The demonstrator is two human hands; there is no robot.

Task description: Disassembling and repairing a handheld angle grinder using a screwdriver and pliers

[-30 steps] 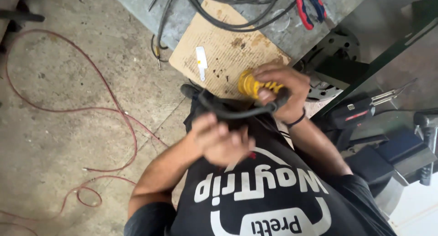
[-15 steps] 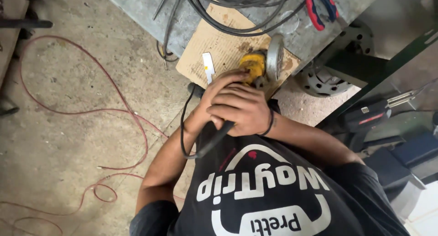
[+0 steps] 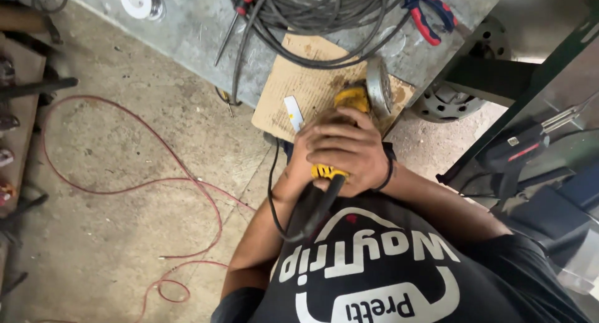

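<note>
Both my hands wrap a yellow and black angle grinder point(image 3: 352, 98) over a sheet of cardboard point(image 3: 293, 89) on a grey metal table. My right hand point(image 3: 349, 151) lies on top, clasped over the body. My left hand point(image 3: 302, 164) is mostly hidden under it, gripping the same body. The grinder's round disc guard point(image 3: 377, 86) points away from me, above the cardboard. Its black cord point(image 3: 274, 198) loops down past my left forearm. A small white strip point(image 3: 293, 112) lies on the cardboard just left of my hands.
A bundle of grey cables point(image 3: 312, 17) and red and blue pliers point(image 3: 427, 14) lie on the table point(image 3: 187, 36) beyond the cardboard. A white disc point(image 3: 135, 0) sits at the far left. A red wire point(image 3: 156, 179) snakes over the concrete floor. Dark metal frames and tools stand at right.
My hands came together on the grinder and lifted it up onto the cardboard, disc forward. The view shifted closer to the table.
</note>
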